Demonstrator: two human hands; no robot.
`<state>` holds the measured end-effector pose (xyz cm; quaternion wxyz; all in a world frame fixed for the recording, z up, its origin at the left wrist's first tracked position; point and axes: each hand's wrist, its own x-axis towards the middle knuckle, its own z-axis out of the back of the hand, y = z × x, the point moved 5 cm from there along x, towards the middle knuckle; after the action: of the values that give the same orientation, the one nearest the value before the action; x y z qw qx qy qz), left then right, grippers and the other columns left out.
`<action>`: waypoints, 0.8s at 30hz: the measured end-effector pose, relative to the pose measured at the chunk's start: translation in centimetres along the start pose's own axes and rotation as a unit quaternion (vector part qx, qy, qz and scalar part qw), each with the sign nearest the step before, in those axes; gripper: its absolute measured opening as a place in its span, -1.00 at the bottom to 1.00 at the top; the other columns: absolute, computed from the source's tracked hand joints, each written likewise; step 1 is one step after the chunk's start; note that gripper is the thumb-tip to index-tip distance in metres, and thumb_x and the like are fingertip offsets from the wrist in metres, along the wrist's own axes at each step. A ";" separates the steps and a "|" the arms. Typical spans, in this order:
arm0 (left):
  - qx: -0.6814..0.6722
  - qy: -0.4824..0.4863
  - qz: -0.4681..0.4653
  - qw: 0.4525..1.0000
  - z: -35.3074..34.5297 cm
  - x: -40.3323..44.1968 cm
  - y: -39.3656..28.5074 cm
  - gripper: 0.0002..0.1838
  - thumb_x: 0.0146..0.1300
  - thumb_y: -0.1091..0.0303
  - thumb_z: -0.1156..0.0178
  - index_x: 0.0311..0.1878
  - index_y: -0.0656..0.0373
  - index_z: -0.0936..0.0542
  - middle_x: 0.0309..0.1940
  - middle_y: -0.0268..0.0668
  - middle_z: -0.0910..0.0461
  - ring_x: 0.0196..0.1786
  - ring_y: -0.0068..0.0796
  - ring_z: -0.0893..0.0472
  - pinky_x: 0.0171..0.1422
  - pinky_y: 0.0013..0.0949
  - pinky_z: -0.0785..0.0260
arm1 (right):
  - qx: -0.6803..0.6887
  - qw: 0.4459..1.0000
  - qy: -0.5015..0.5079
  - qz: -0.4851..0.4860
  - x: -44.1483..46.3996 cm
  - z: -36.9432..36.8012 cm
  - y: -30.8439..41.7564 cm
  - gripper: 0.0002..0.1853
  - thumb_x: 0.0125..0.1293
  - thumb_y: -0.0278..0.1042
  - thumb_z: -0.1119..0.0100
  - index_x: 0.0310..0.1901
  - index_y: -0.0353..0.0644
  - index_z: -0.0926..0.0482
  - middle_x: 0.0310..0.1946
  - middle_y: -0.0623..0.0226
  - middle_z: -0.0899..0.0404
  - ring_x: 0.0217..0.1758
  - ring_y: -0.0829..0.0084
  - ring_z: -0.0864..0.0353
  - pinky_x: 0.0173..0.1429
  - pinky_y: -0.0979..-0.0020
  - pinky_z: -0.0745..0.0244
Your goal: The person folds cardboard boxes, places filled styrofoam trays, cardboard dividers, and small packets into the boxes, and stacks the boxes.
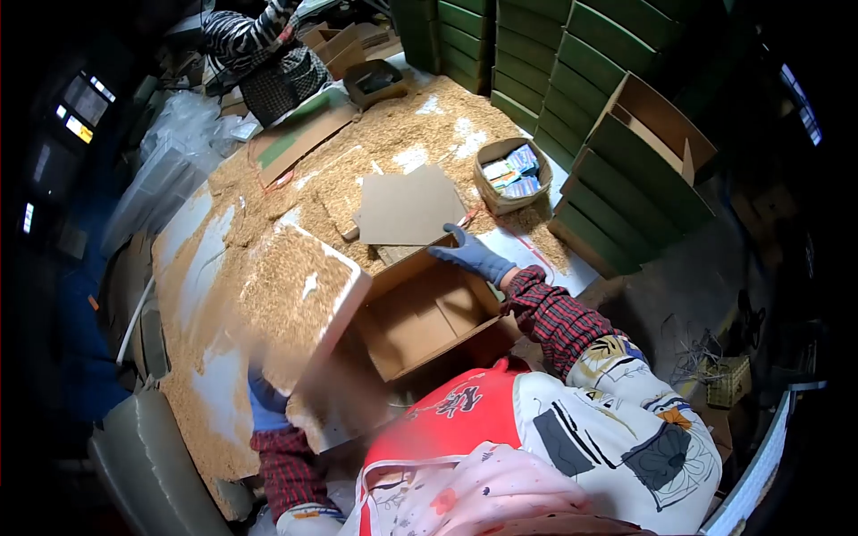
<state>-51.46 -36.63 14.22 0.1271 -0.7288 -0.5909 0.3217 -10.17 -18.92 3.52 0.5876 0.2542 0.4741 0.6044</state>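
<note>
A white tray (357, 284) heaped with wood shavings tilts beside an open cardboard box (420, 322). My left hand (266, 397), in a blue glove, is at the tray's near-left edge, its fingers partly hidden and blurred. My right hand (471, 254), also gloved in blue, rests at the box's far-right rim with thumb and fingers apart. The box's inside shows bare cardboard. Just beyond the box lie flat grey cardboard sheets (407, 207).
A round basket (507, 198) with small colourful packets stands beyond my right hand. Green boxes (617, 192) are stacked at the right. Shavings cover much of the table (201, 259). Another person (268, 67) is at the far left, near a dark bin (375, 82).
</note>
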 end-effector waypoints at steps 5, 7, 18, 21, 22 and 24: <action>0.307 -0.029 0.003 0.951 -1.3 -0.7 3.7 -0.57 0.36 0.29 -0.08 0.25 0.24 -0.42 0.22 -0.13 -0.47 0.23 -0.20 -0.51 0.33 -0.11 -0.39 | 0.113 0.992 0.061 0.014 1.7 -1.0 -1.2 -0.08 0.34 0.33 0.04 0.40 -0.40 -0.12 0.39 -0.04 -0.20 0.47 0.18 -0.15 0.50 0.36 -0.02; 0.642 0.126 -0.167 0.737 -2.8 -1.2 4.8 -0.64 0.36 0.45 -0.06 0.22 0.19 -0.46 0.21 -0.15 -0.46 0.24 -0.31 -0.48 0.34 -0.21 -0.35 | 0.117 0.988 0.090 0.050 1.0 -0.6 -0.2 -0.06 0.39 0.42 0.33 0.43 -0.38 -0.05 0.45 0.01 -0.11 0.53 0.19 -0.04 0.54 0.39 0.12; 0.548 0.031 -0.009 0.836 -5.7 5.0 9.4 -0.49 0.30 0.30 -0.17 0.27 0.26 -0.35 0.09 -0.20 -0.53 0.11 -0.35 -0.54 0.20 -0.28 -0.40 | 0.121 0.986 0.106 0.051 -0.1 -1.3 0.7 -0.10 0.44 0.37 0.54 0.41 -0.42 -0.05 0.47 -0.01 -0.06 0.54 0.23 -0.02 0.55 0.42 0.12; 0.541 -0.010 0.025 0.840 -4.6 6.2 13.3 -0.44 0.30 0.25 -0.20 0.30 0.26 -0.31 0.08 -0.23 -0.52 0.10 -0.38 -0.53 0.17 -0.29 -0.40 | 0.120 0.984 0.128 0.040 0.5 0.2 0.0 -0.09 0.42 0.39 0.46 0.41 -0.40 -0.09 0.44 -0.01 -0.11 0.52 0.22 -0.07 0.54 0.40 0.09; 0.551 -0.014 0.032 0.834 -3.9 6.4 13.8 -0.43 0.29 0.21 -0.21 0.28 0.26 -0.33 0.06 -0.23 -0.54 0.08 -0.38 -0.54 0.16 -0.30 -0.40 | 0.120 0.982 0.145 0.027 0.2 1.8 0.6 -0.09 0.41 0.40 0.43 0.39 -0.38 -0.16 0.41 -0.01 -0.19 0.49 0.22 -0.13 0.53 0.39 0.06; 0.624 -0.040 0.031 0.780 -2.0 7.0 14.5 -0.41 0.28 0.13 -0.24 0.26 0.28 -0.37 0.01 -0.23 -0.57 0.04 -0.39 -0.56 0.13 -0.30 -0.41 | 0.192 0.981 0.036 0.000 2.1 5.6 0.2 -0.36 0.39 0.16 -0.03 0.16 -0.33 -0.51 0.07 0.10 -0.59 0.14 0.35 -0.55 0.25 0.40 -0.38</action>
<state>-38.27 -33.56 5.32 0.5205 -0.4942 -0.2424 0.6528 -5.82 -15.36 5.56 0.5104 0.3401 0.6023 0.5109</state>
